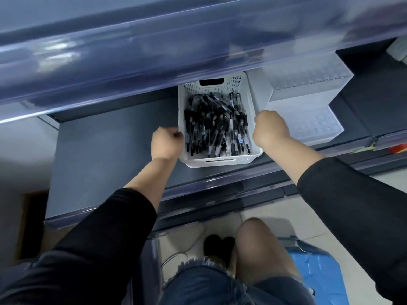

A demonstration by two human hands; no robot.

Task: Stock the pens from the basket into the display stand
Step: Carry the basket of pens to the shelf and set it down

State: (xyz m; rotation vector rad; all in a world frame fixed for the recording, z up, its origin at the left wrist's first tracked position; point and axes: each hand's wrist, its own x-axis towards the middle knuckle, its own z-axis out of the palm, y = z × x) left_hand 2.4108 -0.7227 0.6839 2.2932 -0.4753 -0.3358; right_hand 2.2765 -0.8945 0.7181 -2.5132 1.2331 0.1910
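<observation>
grey-blue metal shelf [105, 150], frame centre: white perforated plastic basket [220, 160] of black pens [217, 124]; left hand [166, 143] and right hand [271, 127] curl fingers over its side rims. translucent tiered display stand [308, 106] just right.

Basket [220, 160] white, perforated dot pattern on far wall. Pens [217, 124] black with clear barrels. Display stand [308, 100] translucent white. Shelf [105, 155] grey-blue. Sleeves black. Near-right box [319, 269] bright blue.
</observation>
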